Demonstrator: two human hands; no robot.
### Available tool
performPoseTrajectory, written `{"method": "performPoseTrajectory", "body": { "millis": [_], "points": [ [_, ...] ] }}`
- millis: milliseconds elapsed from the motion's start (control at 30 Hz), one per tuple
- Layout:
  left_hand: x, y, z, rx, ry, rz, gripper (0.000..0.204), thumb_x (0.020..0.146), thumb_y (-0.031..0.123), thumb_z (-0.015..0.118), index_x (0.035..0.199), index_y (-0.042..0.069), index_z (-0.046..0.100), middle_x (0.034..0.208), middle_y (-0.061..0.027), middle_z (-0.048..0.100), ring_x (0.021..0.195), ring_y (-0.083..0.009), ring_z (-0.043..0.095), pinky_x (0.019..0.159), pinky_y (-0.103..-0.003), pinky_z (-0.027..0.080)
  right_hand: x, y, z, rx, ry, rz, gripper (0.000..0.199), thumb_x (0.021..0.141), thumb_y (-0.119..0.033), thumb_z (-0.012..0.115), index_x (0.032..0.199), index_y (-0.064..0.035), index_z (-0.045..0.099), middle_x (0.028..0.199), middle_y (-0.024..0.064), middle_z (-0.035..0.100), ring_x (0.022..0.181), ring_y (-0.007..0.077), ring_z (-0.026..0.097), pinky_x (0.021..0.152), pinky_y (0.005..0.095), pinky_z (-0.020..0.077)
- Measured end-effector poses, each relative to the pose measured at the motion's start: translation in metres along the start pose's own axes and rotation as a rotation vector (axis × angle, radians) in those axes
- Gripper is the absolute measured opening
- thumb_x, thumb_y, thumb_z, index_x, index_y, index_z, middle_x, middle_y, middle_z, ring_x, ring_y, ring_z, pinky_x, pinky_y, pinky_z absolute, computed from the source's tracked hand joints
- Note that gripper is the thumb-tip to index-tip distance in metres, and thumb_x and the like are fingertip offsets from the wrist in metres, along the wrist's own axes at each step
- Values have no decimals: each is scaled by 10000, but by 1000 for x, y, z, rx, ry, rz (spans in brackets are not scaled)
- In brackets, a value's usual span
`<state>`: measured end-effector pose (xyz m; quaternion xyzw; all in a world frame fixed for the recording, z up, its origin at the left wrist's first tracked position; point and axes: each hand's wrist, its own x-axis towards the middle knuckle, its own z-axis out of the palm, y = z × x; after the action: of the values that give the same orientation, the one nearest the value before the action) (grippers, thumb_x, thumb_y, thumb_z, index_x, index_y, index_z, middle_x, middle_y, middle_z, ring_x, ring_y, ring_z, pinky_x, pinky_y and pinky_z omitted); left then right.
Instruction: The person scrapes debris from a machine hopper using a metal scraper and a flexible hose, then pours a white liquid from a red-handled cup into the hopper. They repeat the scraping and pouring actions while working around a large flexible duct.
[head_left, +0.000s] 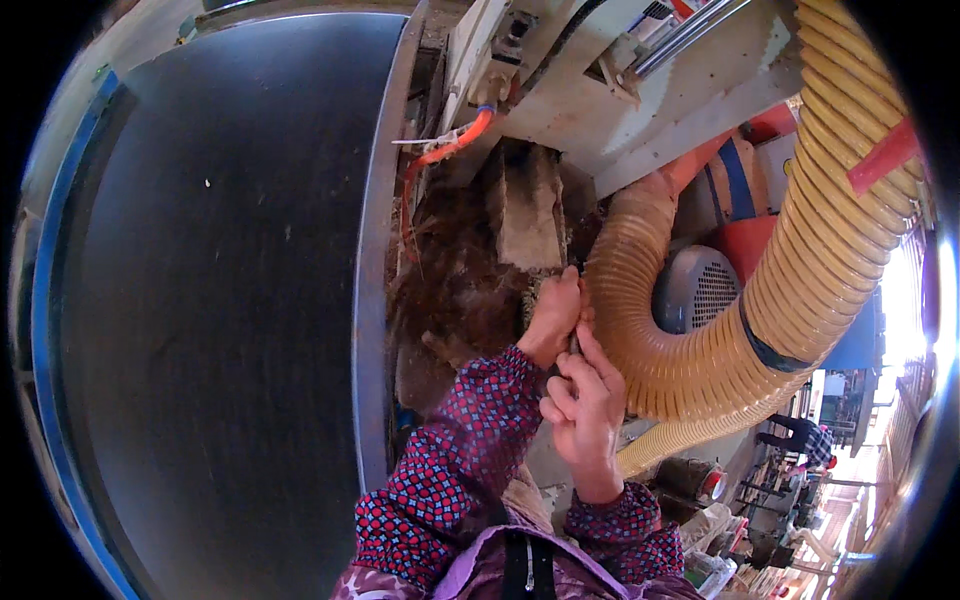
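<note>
My left hand [556, 312] is closed beside the lower end of a rough wooden block [530, 215], close to the near side of a yellow ribbed hose [625, 290]. What its fingers grip is hidden. Just below it, my right hand [590, 415] is also closed, its index finger reaching up to the left hand. A short dark piece [574, 344] shows between the two hands, too small to name. Both forearms wear dark sleeves patterned with red and blue dots.
A wide black conveyor belt [220, 260] with a metal edge lies to the left. Brown dust and fibres [450, 260] cover the gap beside it. An orange air tube [455, 145] hangs above. Right of the hose sits a grey motor [695, 290]. Another person [803, 438] is far off right.
</note>
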<state>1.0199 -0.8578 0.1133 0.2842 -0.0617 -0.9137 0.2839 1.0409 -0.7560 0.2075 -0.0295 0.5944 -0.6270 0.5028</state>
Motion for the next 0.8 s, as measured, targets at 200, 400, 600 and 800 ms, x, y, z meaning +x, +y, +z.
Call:
{"method": "performPoseTrajectory", "body": {
  "millis": [200,400,600,800],
  "points": [
    [28,2,-18,501,45,262,172,864,212,397,759,80,361,505,14,290,413,-114,282,380,-271,271,11,0,17,-11,-43,-24,405,864,-29,411,1262,-99,426,716,-11,439,420,48,289,378,199,262],
    [-10,9,10,-99,88,-32,240,898,240,377,712,91,351,497,15,279,401,-112,274,367,-274,254,8,3,4,-69,17,-3,438,837,-4,411,1266,-91,418,689,-15,428,418,56,292,374,205,259],
    [31,2,10,-22,107,94,309,891,257,366,640,76,383,487,-32,364,370,-170,365,349,-320,293,22,-12,1,-61,-10,-26,414,835,-8,424,1242,-81,435,667,-13,412,412,55,300,362,209,260],
    [35,-12,5,62,61,87,307,886,273,366,651,82,416,488,-47,415,394,-174,430,355,-332,335,18,-11,-12,-52,1,-6,374,828,-5,429,1189,-87,482,624,-21,393,402,62,301,358,219,259]
  ]
}}
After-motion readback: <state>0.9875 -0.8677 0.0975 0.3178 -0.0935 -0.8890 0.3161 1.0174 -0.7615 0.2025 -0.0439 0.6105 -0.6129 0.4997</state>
